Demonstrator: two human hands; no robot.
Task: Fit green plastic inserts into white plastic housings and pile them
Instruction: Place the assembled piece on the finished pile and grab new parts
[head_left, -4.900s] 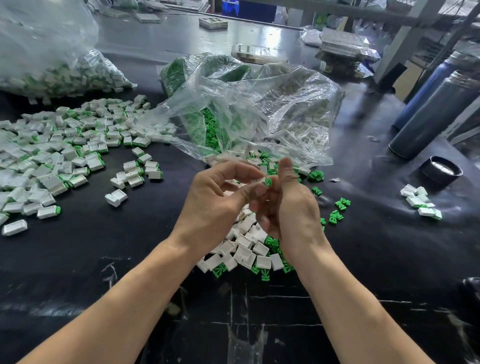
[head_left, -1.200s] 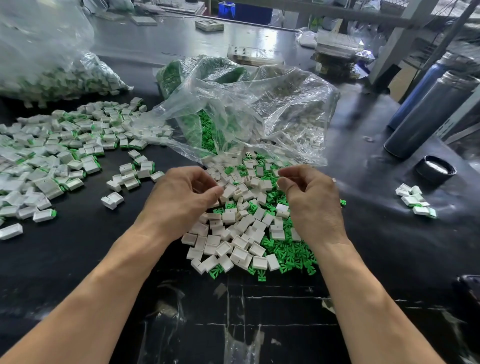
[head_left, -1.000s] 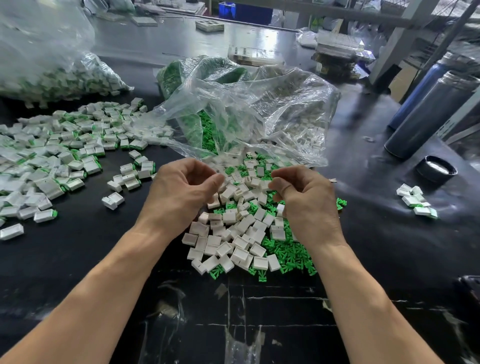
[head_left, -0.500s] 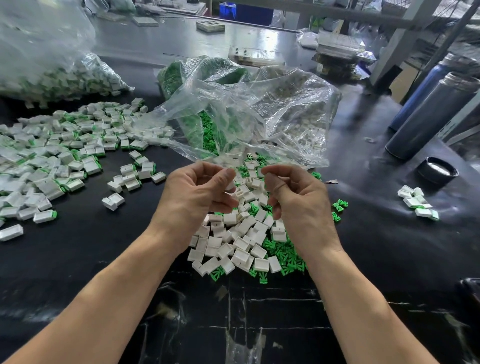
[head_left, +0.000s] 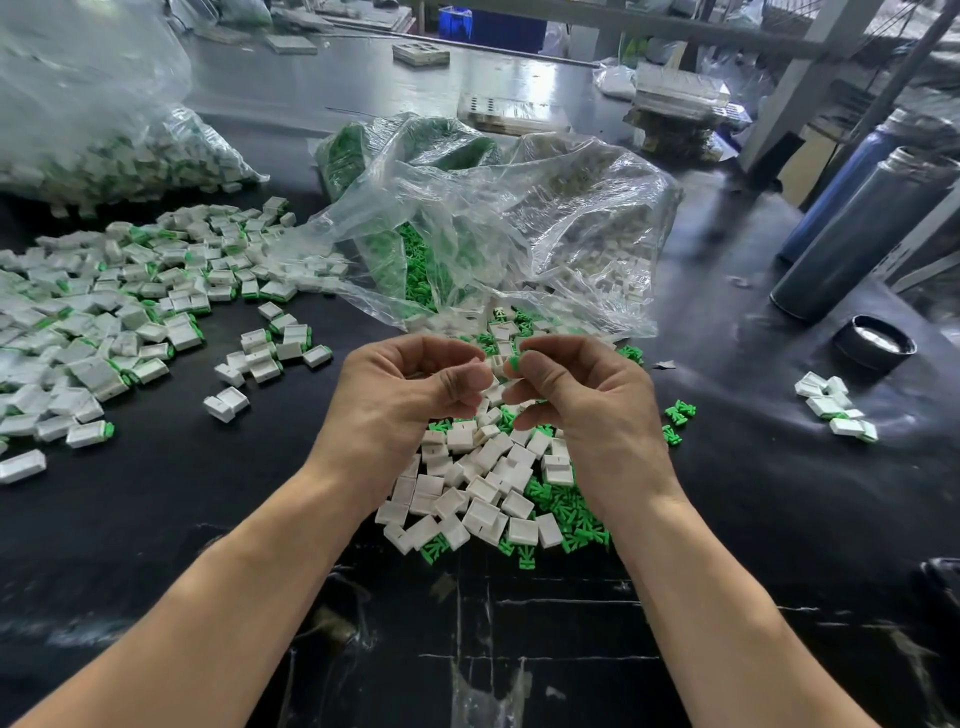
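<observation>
My left hand (head_left: 400, 395) and my right hand (head_left: 587, 400) are raised side by side, a small gap between them, above a heap of loose white housings (head_left: 478, 493) and green inserts (head_left: 566, 514). My right hand pinches a green insert (head_left: 514, 362) between thumb and fingertip. The fingers of my left hand are curled round something small and pale that they mostly hide. A wide spread of fitted pieces (head_left: 104, 312) lies on the left of the black table (head_left: 779, 519).
An open clear plastic bag (head_left: 493, 234) of green and white parts lies behind the heap. Another full bag (head_left: 93, 130) sits far left. Two metal flasks (head_left: 862, 228) and a black lid (head_left: 874, 343) stand at right, near a few fitted pieces (head_left: 836, 405).
Both hands rose from the heap and came together over it. My right hand now shows a green insert at its fingertips.
</observation>
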